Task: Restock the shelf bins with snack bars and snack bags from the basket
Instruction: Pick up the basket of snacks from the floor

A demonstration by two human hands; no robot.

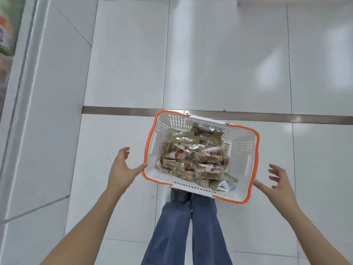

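Reaching hands: your left hand (122, 169) and right hand (277, 183) are spread wide, holding nothing, one at each side of the basket (241, 148).
Basket: on the floor (219, 54) by your feet.
Inside: snack bars (191, 163) and snack bags (202, 131).

2 bare forearms with no sleeves, watch or rings in view end in the left hand (122, 169) and the right hand (278, 183). Below the white basket (248, 144) with its orange rim, 2 legs wear loose blue denim jeans (183, 232), wide at the hem. Just under the basket's near edge, 1 dark shoe (180, 195) peeks out, its shape partly hidden.
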